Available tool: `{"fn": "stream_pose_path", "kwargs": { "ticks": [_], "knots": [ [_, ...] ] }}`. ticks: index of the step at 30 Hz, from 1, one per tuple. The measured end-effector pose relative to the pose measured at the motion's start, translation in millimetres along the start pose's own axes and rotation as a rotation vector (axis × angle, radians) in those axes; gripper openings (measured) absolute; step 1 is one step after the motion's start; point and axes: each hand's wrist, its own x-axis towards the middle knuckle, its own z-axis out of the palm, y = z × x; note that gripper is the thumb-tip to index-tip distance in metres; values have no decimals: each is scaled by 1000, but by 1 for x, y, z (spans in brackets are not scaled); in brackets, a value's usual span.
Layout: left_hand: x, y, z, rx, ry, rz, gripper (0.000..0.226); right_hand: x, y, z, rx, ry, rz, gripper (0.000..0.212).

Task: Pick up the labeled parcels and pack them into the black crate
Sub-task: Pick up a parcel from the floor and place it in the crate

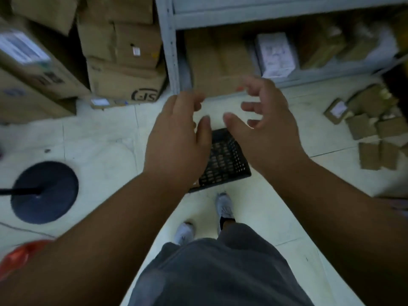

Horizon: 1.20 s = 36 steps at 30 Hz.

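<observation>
My arms cover most of the black crate (225, 160) on the floor, so I can't see what's inside. Gray shelf (170, 51) behind it is blurry. Small parcels (364, 129) lie heaped at right. Left hand (176, 138) and right hand (267, 124) hover spread, holding nothing.

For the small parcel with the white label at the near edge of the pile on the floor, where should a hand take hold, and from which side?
Probably from above: the labeled parcel lies flat, label up, at the pile's edge. Its sides toward the open floor look free, so a grip across two opposite edges should suit. Both the left hand and right hand are empty; the right is nearer.
</observation>
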Motion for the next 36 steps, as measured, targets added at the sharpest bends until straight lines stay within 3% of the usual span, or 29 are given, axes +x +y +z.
{"fn": "stream_pose_path", "kwargs": {
  "ticks": [6, 14, 18, 28, 36],
  "knots": [
    [-30, 73, -42, -122, -19, 264, 25, -80, -41, -62, 99, 200, 36, 63],
    [-44, 163, -9, -213, -173, 359, 28, -131, -21, -142, 133, 459, 122, 63],
    [-39, 219, 45, -295, -271, 405, 30, -145, 11, -203, 144, 597, 170, 61],
    [-49, 384, 233, -475, -503, 408, 23, -175, 131, -389, 45, 754, 360, 62],
    [6, 429, 321, -420, -592, 391, 18, -112, 214, -453, 86, 755, 436, 64]
  ]
}}
